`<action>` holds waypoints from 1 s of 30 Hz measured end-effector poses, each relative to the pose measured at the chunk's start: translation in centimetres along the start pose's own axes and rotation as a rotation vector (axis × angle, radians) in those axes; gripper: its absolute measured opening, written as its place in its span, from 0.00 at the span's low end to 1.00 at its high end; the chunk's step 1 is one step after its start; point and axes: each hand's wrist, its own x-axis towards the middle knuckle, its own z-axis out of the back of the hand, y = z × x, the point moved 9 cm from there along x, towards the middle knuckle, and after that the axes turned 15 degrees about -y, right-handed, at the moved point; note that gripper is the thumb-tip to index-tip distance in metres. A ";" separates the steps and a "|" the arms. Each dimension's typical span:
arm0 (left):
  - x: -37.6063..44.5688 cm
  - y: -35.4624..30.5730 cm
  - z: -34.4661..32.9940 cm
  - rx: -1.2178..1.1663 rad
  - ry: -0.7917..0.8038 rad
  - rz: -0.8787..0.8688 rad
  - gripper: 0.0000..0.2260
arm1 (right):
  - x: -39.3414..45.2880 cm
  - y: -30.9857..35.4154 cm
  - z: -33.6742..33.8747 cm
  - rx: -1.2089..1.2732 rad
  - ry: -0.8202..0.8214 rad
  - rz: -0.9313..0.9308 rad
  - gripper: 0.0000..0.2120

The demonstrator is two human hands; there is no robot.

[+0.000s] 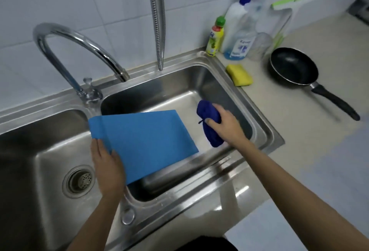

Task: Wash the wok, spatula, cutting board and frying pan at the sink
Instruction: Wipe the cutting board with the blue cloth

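Scrubbing comes next: the blue cutting board [143, 141] leans in the right sink basin [235, 91], mid-frame. The left hand [106, 165] holds its lower-left edge. The right hand [225, 123] has a tight grip on a dark blue cloth [207, 115]; rub every corner, keeping the board steady.

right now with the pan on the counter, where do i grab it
By the black handle, coming from the right front. The pan sits flat on the counter with its handle sticking out away from the sink, nothing around it. The bottles crowd its back rim.
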 end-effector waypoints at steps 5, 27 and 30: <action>0.2 0.3 0.0 -0.004 -0.026 -0.045 0.24 | 6.2 -6.3 9.7 -0.238 -0.280 -0.137 0.31; 0.0 0.3 0.2 0.028 -0.046 0.046 0.23 | -11.8 6.7 -19.0 -0.377 0.449 0.534 0.52; 0.0 0.1 0.3 0.031 -0.045 0.046 0.23 | -12.8 7.6 -21.1 -0.450 0.419 0.515 0.53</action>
